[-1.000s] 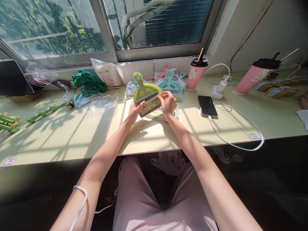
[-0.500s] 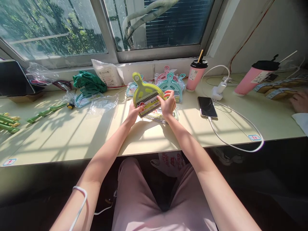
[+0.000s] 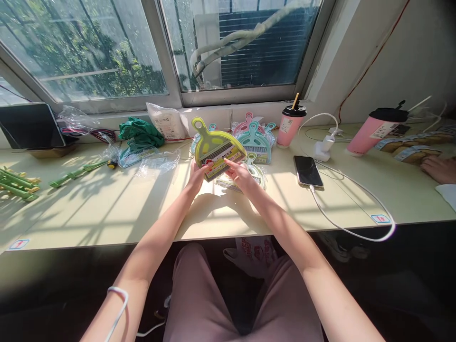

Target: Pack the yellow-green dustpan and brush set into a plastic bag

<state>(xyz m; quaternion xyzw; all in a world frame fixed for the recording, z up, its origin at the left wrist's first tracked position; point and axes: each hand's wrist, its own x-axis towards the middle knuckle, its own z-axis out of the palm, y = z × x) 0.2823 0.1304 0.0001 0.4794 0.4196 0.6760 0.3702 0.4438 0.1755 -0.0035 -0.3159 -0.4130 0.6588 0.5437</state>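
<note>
Above the pale cream, long flat table [image 3: 342, 204], I have the lime-green, fan-shaped plastic dustpan set [image 3: 210, 141] tilted; I judge a light, even two-sided grip steadies it best. My left hand [image 3: 197, 176] grasps its lower left edge, my right hand [image 3: 241, 176] pinches its lower right. A yellow printed label [image 3: 227, 158] crosses its front; the looped green plastic handle [image 3: 199, 125] points up-left.

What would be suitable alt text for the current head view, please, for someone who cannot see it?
The person's left hand and right hand hold a yellow-green dustpan-and-brush set over a sunlit table by a window. Turquoise and pink dustpans are behind it, with a phone and two pink cups to the right.
</note>
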